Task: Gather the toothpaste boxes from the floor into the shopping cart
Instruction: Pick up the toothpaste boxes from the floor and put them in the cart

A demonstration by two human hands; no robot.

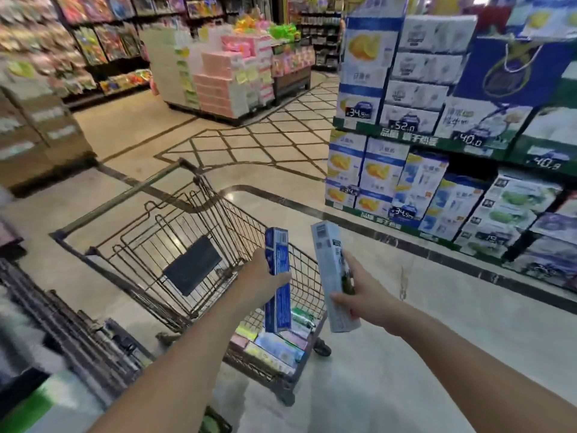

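Blue box [277, 279] and grey box [334, 276], upright, each clamped in separate hands [265, 276]

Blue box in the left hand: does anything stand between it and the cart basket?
Nothing visible does. The left hand holds the blue box upright over the open-topped cart, above other boxes lying inside.

Both bare forearms reach forward, the left hand [265, 276] with its fingers curled shut round what it holds, the right hand [363, 293] likewise gripping, thumb on the near side, held a little further right
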